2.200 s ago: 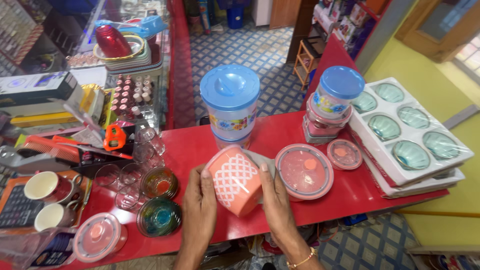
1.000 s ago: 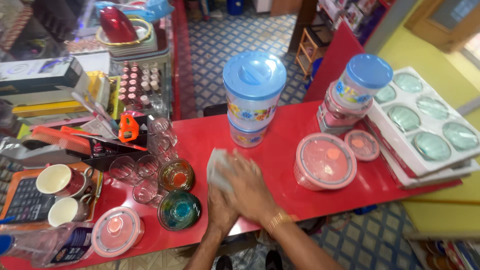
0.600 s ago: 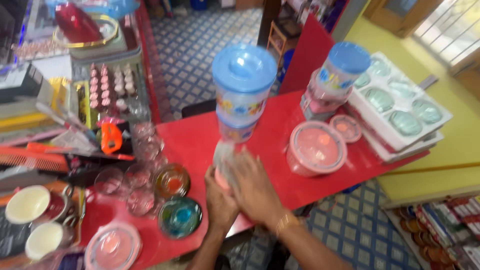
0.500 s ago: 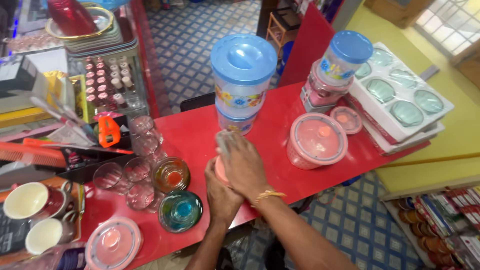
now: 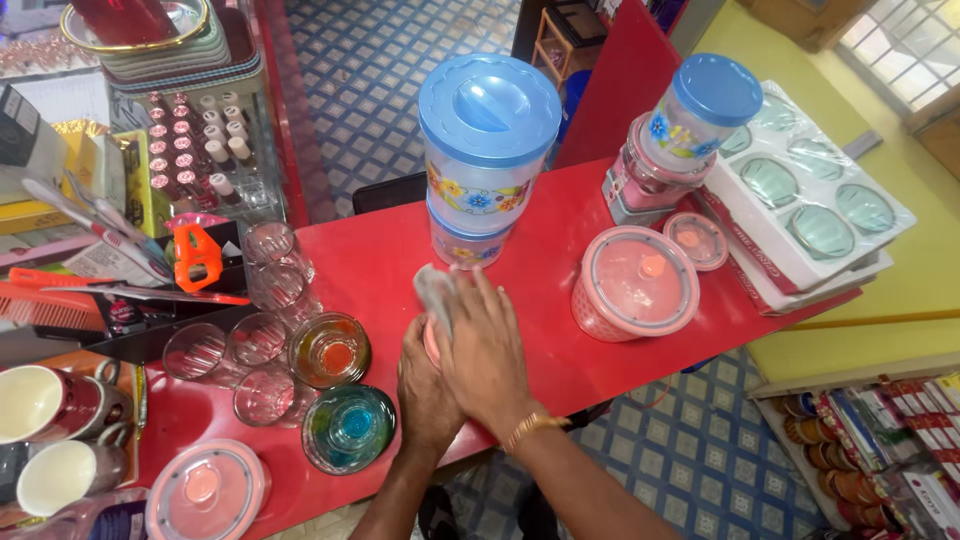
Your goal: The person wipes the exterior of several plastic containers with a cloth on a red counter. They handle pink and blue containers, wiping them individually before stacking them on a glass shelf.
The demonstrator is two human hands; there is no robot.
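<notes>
1. Right hand [image 5: 485, 350]: laid flat, pressing a grey cloth [image 5: 436, 292] onto a pink container [image 5: 431, 342].
2. Left hand [image 5: 424, 385]: cupped against the container's near side.
3. Container: largely hidden, on the red counter [image 5: 375, 265], before the blue-lidded jar stack [image 5: 484, 160].

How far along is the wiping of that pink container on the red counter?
In hand: the right hand presses a grey cloth over the small pink container, which the left hand steadies on the red counter. Looks done: the larger pink lidded container stands apart, closed. Left: I cannot tell how clean the covered one is, since the hands hide it.
</notes>
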